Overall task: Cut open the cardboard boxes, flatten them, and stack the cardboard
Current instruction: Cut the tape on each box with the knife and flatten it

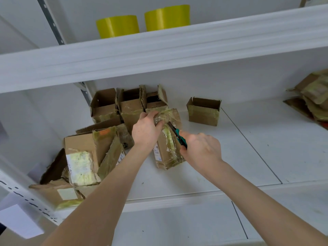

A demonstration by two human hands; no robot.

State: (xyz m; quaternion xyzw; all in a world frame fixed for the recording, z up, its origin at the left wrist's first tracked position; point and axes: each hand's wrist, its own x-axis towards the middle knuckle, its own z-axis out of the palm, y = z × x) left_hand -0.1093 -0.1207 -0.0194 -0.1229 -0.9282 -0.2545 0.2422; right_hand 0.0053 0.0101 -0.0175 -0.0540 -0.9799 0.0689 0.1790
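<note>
A teal cutter (178, 135) is gripped in the right hand (200, 150), blade laid on the taped box (166, 153) just ahead; the box's far end is clamped by the left hand (147, 130); the cut should be kept shallow, directed away from that hand.

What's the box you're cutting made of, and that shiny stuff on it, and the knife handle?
The box looks like brown cardboard: matte, with creased edges. The shiny stuff is probably clear plastic tape, yellowed and wrinkled, catching light. The knife handle looks like smooth teal plastic; the right hand hides most of it.
</note>
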